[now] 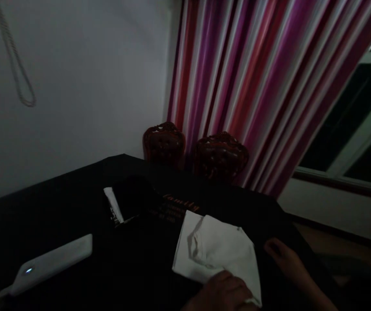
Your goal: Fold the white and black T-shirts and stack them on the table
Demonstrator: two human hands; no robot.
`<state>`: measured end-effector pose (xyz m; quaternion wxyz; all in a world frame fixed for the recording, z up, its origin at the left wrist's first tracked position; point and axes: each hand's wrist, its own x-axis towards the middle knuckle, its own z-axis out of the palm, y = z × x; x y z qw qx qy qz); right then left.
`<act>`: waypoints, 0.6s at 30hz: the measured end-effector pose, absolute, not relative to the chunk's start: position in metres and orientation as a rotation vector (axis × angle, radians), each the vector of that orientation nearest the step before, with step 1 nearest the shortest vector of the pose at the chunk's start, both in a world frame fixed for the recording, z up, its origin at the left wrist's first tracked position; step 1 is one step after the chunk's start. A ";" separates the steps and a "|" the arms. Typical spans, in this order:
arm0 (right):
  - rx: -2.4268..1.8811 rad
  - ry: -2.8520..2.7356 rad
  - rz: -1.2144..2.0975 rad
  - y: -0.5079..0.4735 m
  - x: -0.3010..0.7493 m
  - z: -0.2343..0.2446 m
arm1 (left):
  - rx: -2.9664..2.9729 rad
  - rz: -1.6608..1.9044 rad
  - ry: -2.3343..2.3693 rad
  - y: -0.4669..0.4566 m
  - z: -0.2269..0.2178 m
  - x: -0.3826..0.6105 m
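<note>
A white folded garment [230,246], which looks like a T-shirt with a round neckline, lies on the dark table. My left hand [226,291] is on its near edge, the fingers curled over the fabric; the underside of the grip is hidden. Right of the garment, apart from it, my right hand [284,257] hovers by the table with a gap between thumb and fingers and nothing visible in it. Dim light blurs the finger detail.
On the black tabletop [133,268] are a dark folded item [135,196] with a white edge and a white elongated device [54,261] with a lit spot and a cable. Two carved chairs [164,144] stand behind, before a striped curtain [237,77].
</note>
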<state>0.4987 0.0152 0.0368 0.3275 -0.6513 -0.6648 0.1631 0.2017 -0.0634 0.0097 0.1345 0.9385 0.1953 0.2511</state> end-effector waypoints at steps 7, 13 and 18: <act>-1.754 -1.899 0.516 -0.101 0.475 0.033 | 2.441 0.879 1.366 -0.030 0.025 0.163; -1.596 -2.397 0.309 -0.092 0.439 0.019 | 2.424 0.430 1.524 -0.029 0.030 0.169; -1.857 -2.229 -0.091 -0.034 0.464 0.023 | 2.466 0.390 1.319 -0.079 0.037 0.193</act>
